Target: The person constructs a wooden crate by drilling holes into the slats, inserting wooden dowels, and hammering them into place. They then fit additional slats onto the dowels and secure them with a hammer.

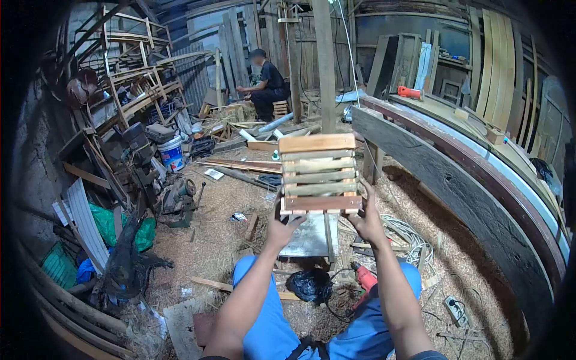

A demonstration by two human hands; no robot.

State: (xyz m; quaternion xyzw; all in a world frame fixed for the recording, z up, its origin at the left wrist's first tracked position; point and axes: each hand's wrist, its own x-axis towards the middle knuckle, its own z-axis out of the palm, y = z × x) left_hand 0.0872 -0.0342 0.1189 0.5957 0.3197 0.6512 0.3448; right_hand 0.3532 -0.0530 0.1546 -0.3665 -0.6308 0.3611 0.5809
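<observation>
A small slatted wooden piece [318, 174], like a little chair or rack, is held up in front of me, above a light board [306, 237]. My left hand [281, 225] grips its lower left corner, with the thumb near the bottom edge. On the lower right corner, my right hand [367, 219] is closed round the side. Some fingers of both hands are hidden behind the wood. Below, between my knees, lie a black plastic bag [311, 285] and a red power tool [365, 279].
A long workbench [456, 174] with a red tool [410, 92] runs along the right. A seated person [268, 84] is at the back. Coiled cable [411, 240] lies on the right floor. Machinery [180, 201], a white-blue bucket [172, 155] and scrap wood stand left.
</observation>
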